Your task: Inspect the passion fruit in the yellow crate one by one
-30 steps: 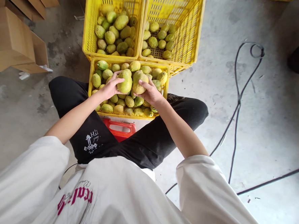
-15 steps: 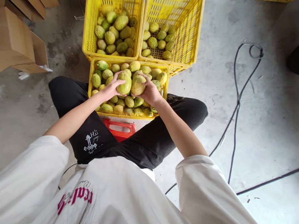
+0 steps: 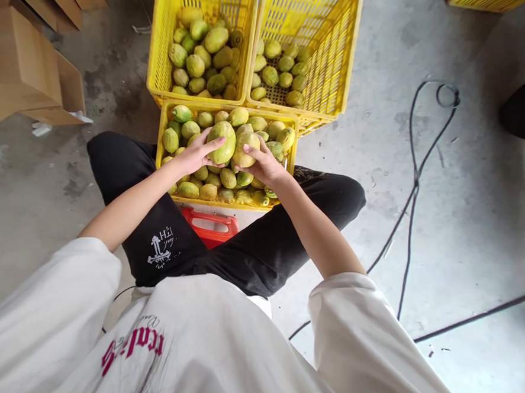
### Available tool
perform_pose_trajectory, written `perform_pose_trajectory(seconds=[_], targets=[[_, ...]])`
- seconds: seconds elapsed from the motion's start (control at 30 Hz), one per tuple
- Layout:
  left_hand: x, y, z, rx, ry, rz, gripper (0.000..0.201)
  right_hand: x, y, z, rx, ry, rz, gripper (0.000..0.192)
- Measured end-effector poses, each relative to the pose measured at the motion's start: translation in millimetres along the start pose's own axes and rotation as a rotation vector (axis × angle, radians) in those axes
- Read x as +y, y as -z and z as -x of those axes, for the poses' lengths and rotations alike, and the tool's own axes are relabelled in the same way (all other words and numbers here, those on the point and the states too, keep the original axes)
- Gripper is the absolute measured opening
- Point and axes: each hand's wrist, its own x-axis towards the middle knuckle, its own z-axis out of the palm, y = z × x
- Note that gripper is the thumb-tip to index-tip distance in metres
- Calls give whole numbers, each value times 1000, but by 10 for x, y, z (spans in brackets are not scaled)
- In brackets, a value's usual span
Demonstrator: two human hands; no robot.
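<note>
My left hand point(image 3: 195, 154) grips a green fruit point(image 3: 222, 142). My right hand point(image 3: 265, 164) grips a yellower fruit point(image 3: 246, 148). The two fruits touch each other, held just above the near yellow crate point(image 3: 161, 132), which is heaped with several green-yellow fruits. This crate sits between my knees, in front of a red stool point(image 3: 210, 225).
Two more yellow crates stand behind the near one: the far left crate point(image 3: 158, 48) holds many fruits, the far right crate point(image 3: 337, 53) holds fewer. Cardboard boxes point(image 3: 24, 63) lie at the left. A black cable point(image 3: 417, 176) runs across the concrete floor at the right.
Both hands have turned their fruits slightly and lifted them a little over the near crate. The view has shifted slightly downward.
</note>
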Motion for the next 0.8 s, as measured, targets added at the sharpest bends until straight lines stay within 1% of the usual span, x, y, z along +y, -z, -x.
perform_pose_trajectory(seconds=[0.13,0.2,0.3,0.43,0.47,0.6,0.73,0.8], targets=[[-86,-12,-43,24,3,0,52,-18,-82,41,-5,-52,-6,69],[-129,-10,-68,32,4,5,51,-9,-89,38,17,-52,3,66],[-160,-11,-91,15,23,31,57,21,-41,-5,36,-41,14,66],[-141,-22,-123,46,59,71,42,59,50,-85,27,-73,5,65],[-135,-22,-136,49,71,82,43,66,62,-100,38,-75,-2,64],[-137,-3,-176,44,81,103,56,91,70,-134,122,-51,-54,62],[-125,15,-128,22,29,84,47,79,52,-119,178,-51,-44,65],[-95,10,-77,4,1,69,53,41,28,-85,167,-53,-25,63]])
